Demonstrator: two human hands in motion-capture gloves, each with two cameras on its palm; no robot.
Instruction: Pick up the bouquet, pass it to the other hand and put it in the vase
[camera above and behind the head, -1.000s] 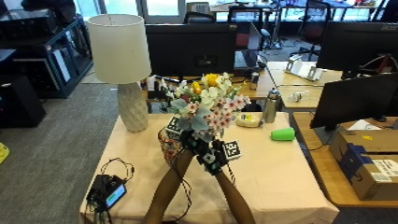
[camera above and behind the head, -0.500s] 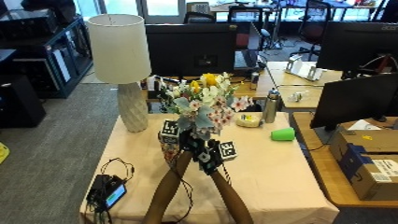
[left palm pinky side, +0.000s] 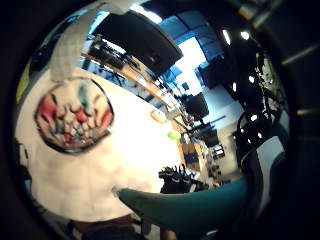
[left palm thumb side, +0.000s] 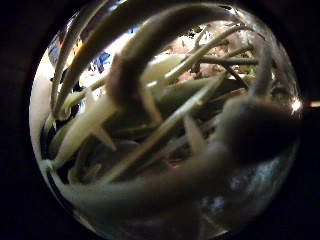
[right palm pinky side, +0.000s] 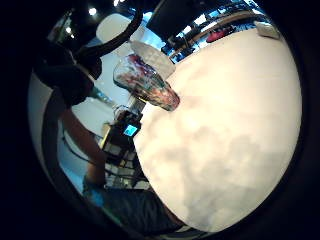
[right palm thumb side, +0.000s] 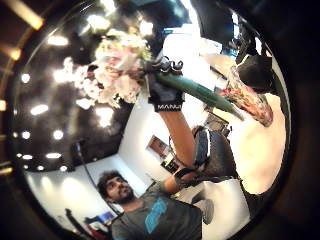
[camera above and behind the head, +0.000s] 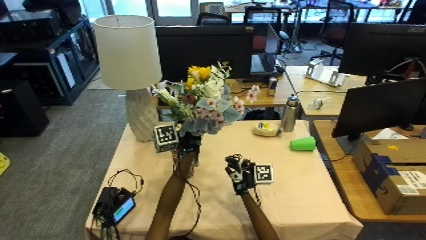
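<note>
I see the bouquet (camera above and behind the head: 200, 102) raised above the table (camera above and behind the head: 299, 175), held by the left hand (camera above and behind the head: 188, 144), whose fingers are curled round the stems; the left thumb-side palm view is filled with stems (left palm thumb side: 165, 125), so the grip sits low on the bunch. The right hand (camera above and behind the head: 241, 174) is apart from it, just right of the bouquet, fingers spread, holding nothing. My read: the pass is done and the step in hand is lowering into the vase.

The vase is hard to see from outside, since the left forearm covers it. The palm views show it: a patterned vase (right palm pinky side: 147, 84) standing upright on the table, its open mouth (left palm pinky side: 74, 116) seen from above by the left palm. So I judge the stems are roughly over it, not yet in.

To do it well:
- keep the stems vertical and bunched, so none catches on the rim
- centre over the mouth before descending
- go down slowly; the vase looks narrow and could tip
- use the free right hand to steady the vase
- let go only once the stems bottom out

The lamp (camera above and behind the head: 130, 65) stands near on the left; I would keep the blooms off its shade.
</note>
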